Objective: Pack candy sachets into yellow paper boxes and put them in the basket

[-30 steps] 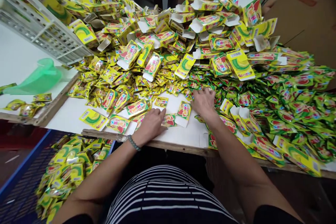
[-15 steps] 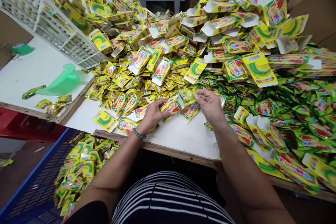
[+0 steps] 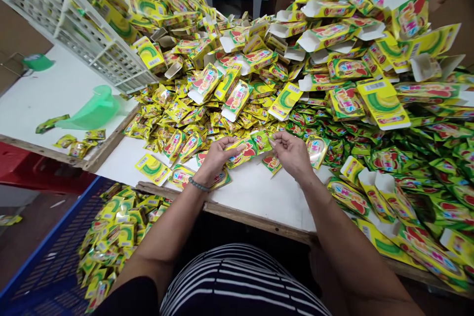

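Observation:
My left hand point(image 3: 216, 159) is closed around a small yellow candy box point(image 3: 241, 154), its end pointing right. In my right hand point(image 3: 293, 154), thumb and fingers pinch the right end of a green candy packet point(image 3: 261, 142). The packet's left end meets the open end of the box; how far it sits inside I cannot tell. Below my right hand another box point(image 3: 272, 163) lies on the white tabletop point(image 3: 264, 195). Several flat boxes lie by my left wrist, among them one with a barcode point(image 3: 152, 169).
Heaped boxes point(image 3: 237, 98) cover the back of the table, with yellow packets point(image 3: 177, 108) in front and green packets point(image 3: 392, 153) at right. A white crate point(image 3: 99, 44) tips over at left. A green scoop point(image 3: 92, 111) lies on the side table; a blue crate point(image 3: 48, 247) stands below.
The packet has moved from above the box's end to in line with its opening. My right hand has shifted slightly lower, and the whole view has turned a little.

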The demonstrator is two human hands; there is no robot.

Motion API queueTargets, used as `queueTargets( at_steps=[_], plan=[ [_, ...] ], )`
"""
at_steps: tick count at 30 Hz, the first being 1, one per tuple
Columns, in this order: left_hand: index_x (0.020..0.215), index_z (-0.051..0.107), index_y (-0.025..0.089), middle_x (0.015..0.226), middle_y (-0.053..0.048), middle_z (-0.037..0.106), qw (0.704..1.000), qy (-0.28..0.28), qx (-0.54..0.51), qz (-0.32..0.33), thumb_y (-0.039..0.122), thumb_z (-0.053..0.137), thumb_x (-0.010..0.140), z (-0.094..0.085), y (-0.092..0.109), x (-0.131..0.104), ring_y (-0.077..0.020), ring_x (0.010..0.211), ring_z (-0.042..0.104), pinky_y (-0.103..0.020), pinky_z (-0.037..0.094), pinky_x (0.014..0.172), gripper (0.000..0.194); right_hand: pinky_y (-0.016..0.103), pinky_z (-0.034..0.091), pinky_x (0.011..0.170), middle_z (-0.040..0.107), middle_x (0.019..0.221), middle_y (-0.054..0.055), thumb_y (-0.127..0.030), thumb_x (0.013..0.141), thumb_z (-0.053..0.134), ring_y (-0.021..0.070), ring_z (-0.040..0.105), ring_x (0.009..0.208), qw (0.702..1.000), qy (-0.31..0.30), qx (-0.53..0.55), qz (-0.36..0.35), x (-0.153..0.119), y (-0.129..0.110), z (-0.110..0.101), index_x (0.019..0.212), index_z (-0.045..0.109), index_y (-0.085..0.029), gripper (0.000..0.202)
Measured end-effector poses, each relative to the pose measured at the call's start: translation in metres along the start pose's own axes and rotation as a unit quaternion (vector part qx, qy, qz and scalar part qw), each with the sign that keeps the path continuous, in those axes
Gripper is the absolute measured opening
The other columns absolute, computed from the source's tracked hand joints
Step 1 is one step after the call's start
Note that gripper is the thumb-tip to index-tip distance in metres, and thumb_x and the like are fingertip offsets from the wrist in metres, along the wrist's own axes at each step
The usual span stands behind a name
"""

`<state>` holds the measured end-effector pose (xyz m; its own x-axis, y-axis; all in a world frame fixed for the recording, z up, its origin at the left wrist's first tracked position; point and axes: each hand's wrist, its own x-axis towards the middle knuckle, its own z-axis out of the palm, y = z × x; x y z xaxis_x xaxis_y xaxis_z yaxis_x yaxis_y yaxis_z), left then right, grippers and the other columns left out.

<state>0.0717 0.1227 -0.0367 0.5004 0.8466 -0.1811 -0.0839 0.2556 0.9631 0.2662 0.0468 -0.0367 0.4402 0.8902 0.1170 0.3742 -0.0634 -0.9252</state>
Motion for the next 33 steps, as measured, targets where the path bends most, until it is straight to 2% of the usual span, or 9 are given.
queueTargets(
  at_steps=[3,8,13,18,21,23,28,31,33],
  plan=[
    [0.082,0.069,0.015,0.078,0.0,0.069,0.999,0.026,0.004,0.02,0.035,0.085,0.058,-0.003,0.002,-0.004,-0.0089,0.063,0.058,-0.021,0.044,0.063,0.035,0.033,0.046,0.063,0.062,0.064,0.0,-0.036,0.077,0.055,0.0172,0.055,0.058,0.996,0.028,-0.072,-0.039,-0.001,-0.01,0.004,0.08,0.065,-0.023,0.017],
    [0.088,0.071,0.015,0.082,-0.003,0.072,1.0,0.018,0.015,0.008,0.033,0.087,0.054,-0.007,0.009,-0.009,-0.0128,0.07,0.063,-0.024,0.048,0.066,0.042,0.033,0.048,0.062,0.065,0.067,0.001,-0.039,0.079,0.057,0.0177,0.057,0.059,0.999,0.006,-0.024,-0.042,-0.001,-0.013,0.02,0.084,0.07,-0.022,0.022],
    [0.084,0.072,0.014,0.079,-0.002,0.072,0.997,0.07,-0.03,-0.001,0.032,0.089,0.05,-0.014,0.019,-0.009,-0.0121,0.067,0.064,-0.025,0.05,0.066,0.041,0.034,0.05,0.075,0.07,0.09,0.005,-0.045,0.083,0.057,0.0208,0.064,0.084,0.996,-0.015,-0.029,-0.087,0.005,-0.005,0.028,0.088,0.074,-0.023,0.029],
    [0.081,0.07,0.014,0.075,-0.002,0.073,0.99,0.12,-0.076,-0.02,0.031,0.091,0.046,-0.022,0.026,-0.013,-0.0131,0.063,0.065,-0.026,0.052,0.064,0.045,0.041,0.046,0.086,0.067,0.107,0.014,-0.04,0.091,0.049,0.0272,0.059,0.099,0.967,-0.025,-0.244,-0.063,0.003,0.005,0.041,0.107,0.07,-0.017,0.035],
    [0.084,0.07,0.014,0.076,-0.003,0.073,0.99,0.123,-0.066,-0.034,0.032,0.091,0.046,-0.027,0.026,-0.017,-0.0132,0.063,0.066,-0.026,0.052,0.064,0.046,0.047,0.042,0.089,0.065,0.111,0.018,-0.037,0.087,0.058,0.0341,0.053,0.109,0.919,-0.084,-0.381,-0.067,-0.004,0.008,0.051,0.104,0.068,-0.014,0.031],
    [0.084,0.071,0.014,0.076,-0.003,0.073,0.991,0.122,-0.035,-0.038,0.032,0.09,0.047,-0.029,0.024,-0.019,-0.0125,0.063,0.065,-0.025,0.051,0.064,0.045,0.046,0.042,0.087,0.066,0.109,0.017,-0.033,0.083,0.063,0.0337,0.055,0.106,0.91,-0.102,-0.398,-0.061,-0.006,0.011,0.053,0.1,0.066,-0.014,0.025],
    [0.077,0.072,0.014,0.071,-0.001,0.07,0.989,0.134,0.045,-0.034,0.035,0.091,0.045,-0.029,0.017,-0.019,-0.0106,0.06,0.06,-0.024,0.046,0.061,0.043,0.037,0.047,0.071,0.069,0.076,0.005,-0.032,0.08,0.064,0.0238,0.063,0.074,0.979,-0.029,-0.203,0.019,-0.002,0.023,0.034,0.093,0.064,-0.02,0.018],
    [0.081,0.073,0.014,0.074,-0.002,0.071,0.989,0.125,0.076,-0.032,0.037,0.09,0.047,-0.024,0.015,-0.018,-0.0113,0.063,0.06,-0.024,0.046,0.064,0.044,0.032,0.049,0.061,0.071,0.081,0.004,-0.046,0.074,0.068,0.0206,0.063,0.07,0.998,0.009,0.04,0.048,0.004,0.023,0.016,0.097,0.063,-0.021,0.034],
    [0.086,0.074,0.015,0.078,-0.003,0.072,0.99,0.105,0.088,-0.027,0.038,0.089,0.05,-0.017,0.016,-0.016,-0.0128,0.068,0.062,-0.025,0.047,0.067,0.045,0.032,0.052,0.064,0.072,0.092,0.005,-0.048,0.072,0.069,0.02,0.065,0.076,0.987,-0.03,0.155,0.033,0.005,0.02,0.009,0.102,0.061,-0.022,0.04]
  ],
)
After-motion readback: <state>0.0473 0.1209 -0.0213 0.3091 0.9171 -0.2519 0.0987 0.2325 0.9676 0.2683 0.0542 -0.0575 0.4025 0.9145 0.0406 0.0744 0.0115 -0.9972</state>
